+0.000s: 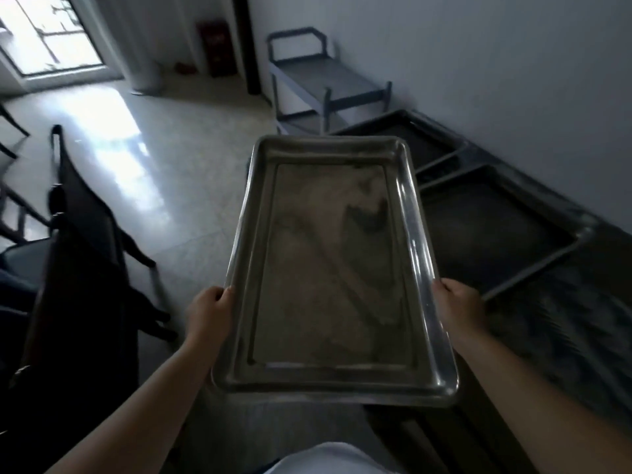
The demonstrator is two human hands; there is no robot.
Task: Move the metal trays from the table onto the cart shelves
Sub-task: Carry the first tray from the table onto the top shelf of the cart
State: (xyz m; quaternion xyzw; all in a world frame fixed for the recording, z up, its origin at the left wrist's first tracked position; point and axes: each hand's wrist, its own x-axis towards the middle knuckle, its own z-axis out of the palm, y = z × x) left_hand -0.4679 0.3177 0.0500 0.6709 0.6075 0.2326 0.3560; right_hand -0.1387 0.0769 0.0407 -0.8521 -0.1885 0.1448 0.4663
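A large, empty rectangular metal tray (328, 261) is held level in front of me, long side pointing away. My left hand (210, 311) grips its left rim and my right hand (460, 311) grips its right rim, both near the tray's closer half. A grey cart (328, 85) with a handle and two visible shelves stands ahead against the wall; its top shelf holds nothing. Two more dark trays, a far tray (415, 138) and a closer tray (492, 230), lie on the table along the right wall.
Dark chairs (85, 241) stand at the left beside a shiny tiled floor (136, 159). A bright window is at the far left and a red box sits in the far corner. The view is blurred by motion.
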